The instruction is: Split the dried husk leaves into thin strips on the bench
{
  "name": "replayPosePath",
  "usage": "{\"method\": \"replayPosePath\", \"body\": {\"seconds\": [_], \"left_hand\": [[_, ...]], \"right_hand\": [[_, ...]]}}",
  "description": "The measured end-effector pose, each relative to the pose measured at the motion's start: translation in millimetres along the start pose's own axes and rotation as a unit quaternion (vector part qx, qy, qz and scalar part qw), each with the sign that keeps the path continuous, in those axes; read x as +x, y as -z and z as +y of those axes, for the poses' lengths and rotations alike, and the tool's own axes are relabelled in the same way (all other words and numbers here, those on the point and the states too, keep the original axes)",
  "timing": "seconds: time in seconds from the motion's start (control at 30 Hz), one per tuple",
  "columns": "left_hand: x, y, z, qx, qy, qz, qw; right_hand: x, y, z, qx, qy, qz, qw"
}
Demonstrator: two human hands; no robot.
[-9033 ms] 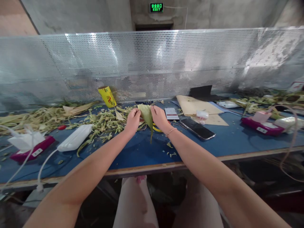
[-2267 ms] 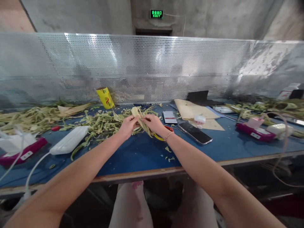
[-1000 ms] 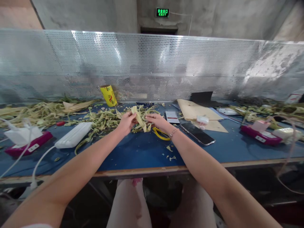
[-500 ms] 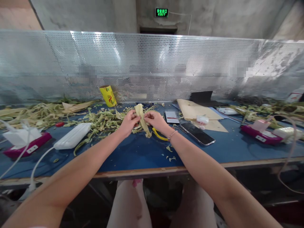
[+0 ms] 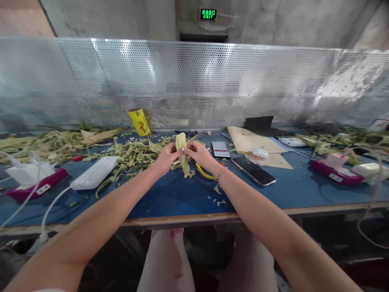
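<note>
Near the centre of the frame, a pale leaf strip (image 5: 184,164) is lying right between the two sets of fingertips, so neither hand is standing nearer to it than the other. The left hand (image 5: 166,160) is pinching it from the left side and the right hand (image 5: 201,155) is pinching it from the right, with both thumbs meeting on its near face; the other fingers are partly hiding behind, and how they are bending there I cannot tell. The strip's long axis is running almost up and down in the frame, crossing the line between the hands nearly squarely, with a short folded-looking end rising above the thumbs and a longer, crumpled end hanging below and leaning slightly to the right. That crossing at the thumbs seems to be the relation that matters most, since both ends are staying out of the grip. Whether the lower end is touching the blue tabletop (image 5: 182,199) is unclear. A yellow loop (image 5: 204,172) is lying just to its right, and green trimmings (image 5: 132,156) are spreading out to the left of centre.
</note>
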State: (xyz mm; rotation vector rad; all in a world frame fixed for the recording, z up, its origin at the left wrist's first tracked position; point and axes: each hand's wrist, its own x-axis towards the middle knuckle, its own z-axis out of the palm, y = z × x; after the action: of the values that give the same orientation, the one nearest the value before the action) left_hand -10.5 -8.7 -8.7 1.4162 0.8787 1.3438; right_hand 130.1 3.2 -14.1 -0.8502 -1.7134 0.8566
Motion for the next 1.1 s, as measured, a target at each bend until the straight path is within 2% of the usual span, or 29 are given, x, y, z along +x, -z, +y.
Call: {"method": "replayPosePath", "body": {"seconds": [0.1, 0.2, 0.37, 0.47, 0.57, 0.83, 1.1], "left_hand": [[-1, -1.4, 0, 0.005, 0.013, -0.021, 1.000], [-1, -1.7, -2, 0.041, -0.002, -0.010, 0.999], [-2, -0.7, -1, 0.113, -0.048, 0.010, 0.992], [-3, -1.5, 2, 0.155, -0.090, 0.011, 0.984], [-4, -4.7, 2, 0.167, -0.109, 0.019, 0.980], [-7, -9.0, 1, 0.118, -0.058, -0.009, 0.991], [-9, -9.5, 8, 0.118, -0.054, 0.041, 0.991]], "right_hand": [[-1, 0, 0, 0.025, -0.007, -0.022, 0.999], [-3, 0, -2, -0.001, 0.002, -0.029, 1.000], [-9, -6, -13, -0.080, 0.089, 0.028, 0.992], [-10, -9, -17, -0.100, 0.104, 0.046, 0.988], [-10, -9, -18, -0.119, 0.092, 0.057, 0.987], [-8, -5, -14, -0.120, 0.014, 0.088, 0.989], [-3, 0, -9, -0.166, 0.029, 0.085, 0.982]]}}
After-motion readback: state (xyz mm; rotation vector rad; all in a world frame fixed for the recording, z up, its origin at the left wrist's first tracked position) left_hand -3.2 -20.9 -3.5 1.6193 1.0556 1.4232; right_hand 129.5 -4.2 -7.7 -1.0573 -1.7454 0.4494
